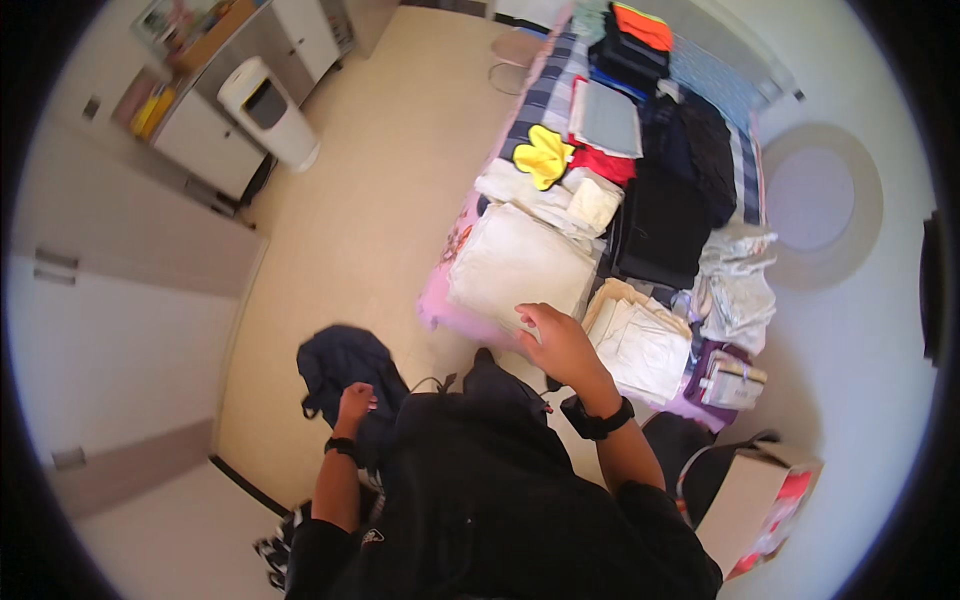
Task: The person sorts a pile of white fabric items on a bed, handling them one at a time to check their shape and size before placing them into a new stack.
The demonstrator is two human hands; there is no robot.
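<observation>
My right hand (552,342) is open, its fingers apart and bent slightly, above the front edge of a flat stack of folded cream-white cloth (520,265) on the bed. I cannot tell whether it touches the cloth. Right of it lies a second pile of folded off-white cloth (640,340). My left hand (357,402) is low at my left side, its fingers curled closed, in front of a dark navy bag or bundle of fabric (345,360). Whatever the curled fingers may hold is hidden. Both wrists wear black bands.
On the bed are also a yellow cloth (543,157), black folded clothes (660,225), a grey folded piece (608,118) and silvery plastic packs (740,300). An open cardboard box (745,505) stands at the right. White cabinets (130,350) and a white upright appliance (268,112) line the left.
</observation>
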